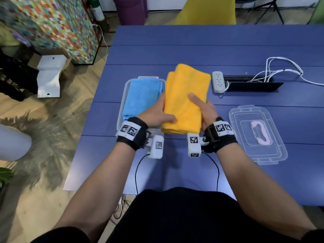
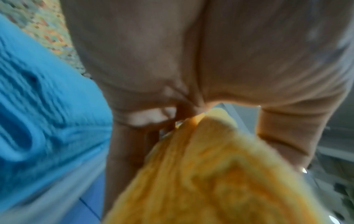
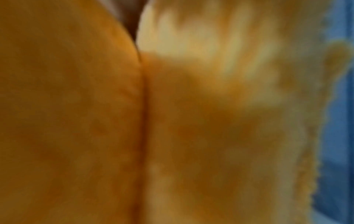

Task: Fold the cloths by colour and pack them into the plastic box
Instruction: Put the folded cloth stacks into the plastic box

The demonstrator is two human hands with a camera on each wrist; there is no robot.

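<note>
A folded stack of orange cloths point(image 1: 185, 100) is held above the blue table between both hands. My left hand point(image 1: 157, 113) grips its left edge, thumb on top and fingers underneath. My right hand point(image 1: 203, 107) grips its right edge the same way. The clear plastic box point(image 1: 122, 95) stands just left of the stack, with folded blue cloths point(image 1: 142, 97) lying in its left half. In the left wrist view the orange cloths point(image 2: 210, 174) sit in my palm beside the blue cloths point(image 2: 42, 118). Orange cloth point(image 3: 172, 121) fills the blurred right wrist view.
The box's clear lid point(image 1: 257, 134) lies at the right with a pink carabiner point(image 1: 261, 132) on it. A white power strip point(image 1: 218, 81) and a black cable tray point(image 1: 250, 84) with white cables sit behind. The table's left edge drops to a wooden floor.
</note>
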